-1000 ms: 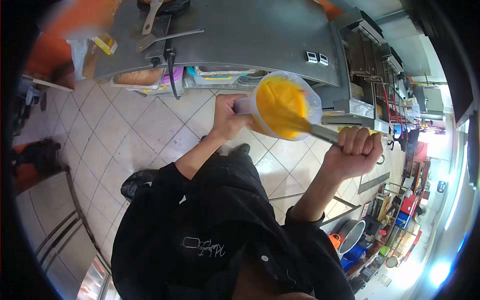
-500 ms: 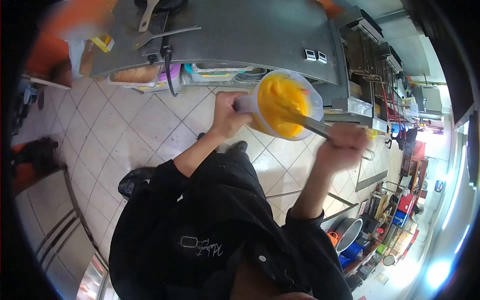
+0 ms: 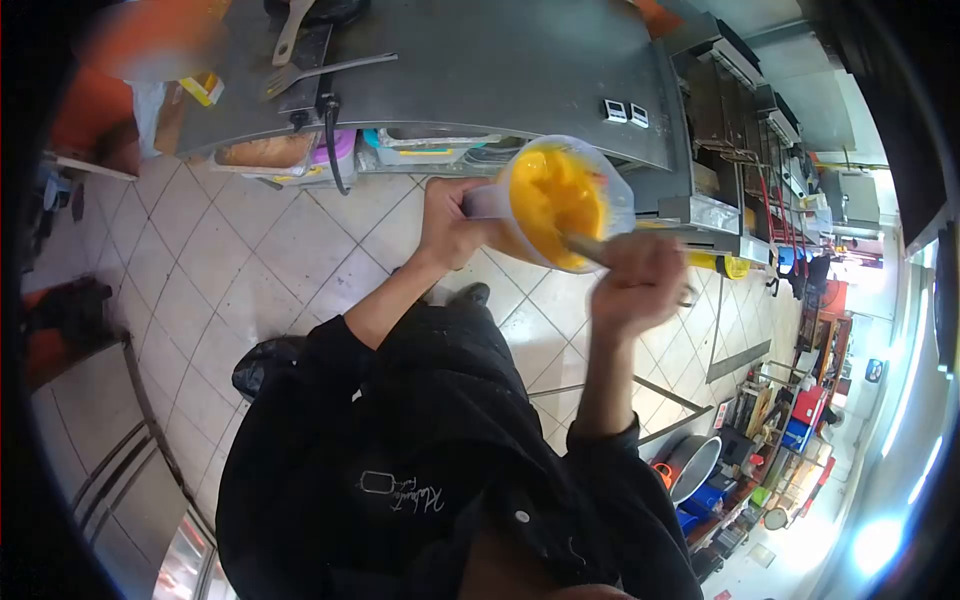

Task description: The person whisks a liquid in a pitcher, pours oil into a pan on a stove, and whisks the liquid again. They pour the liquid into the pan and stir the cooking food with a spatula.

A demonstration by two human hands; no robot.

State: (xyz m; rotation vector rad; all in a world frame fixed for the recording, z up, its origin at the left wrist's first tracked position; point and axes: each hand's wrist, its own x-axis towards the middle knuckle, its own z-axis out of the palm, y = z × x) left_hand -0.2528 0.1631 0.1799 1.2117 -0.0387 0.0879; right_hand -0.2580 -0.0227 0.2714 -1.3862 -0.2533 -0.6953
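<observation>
My left hand [image 3: 450,225] is closed round the handle of a clear plastic jug [image 3: 620,200], held tilted above the floor in front of the metal counter. Inside the jug is a thick yellow-orange mixture [image 3: 540,195] with a swirled surface. My right hand [image 3: 640,280] grips a metal-handled utensil [image 3: 583,246] close to the jug's rim. The utensil's lower end dips into the mixture, so its kind cannot be made out. Motion blurs the right hand slightly.
On the metal counter [image 3: 480,70] lie a spatula [image 3: 320,72], a brush-like tool [image 3: 290,35] and two small timers [image 3: 626,111]. Food tubs [image 3: 430,152] stand on the shelf beneath. A large metal pot [image 3: 695,468] sits at lower right, near a metal frame [image 3: 665,392].
My right hand has moved left and closer to the jug, taking the utensil's handle with it. The mixture's surface has shifted. My left hand and the jug have moved slightly left.
</observation>
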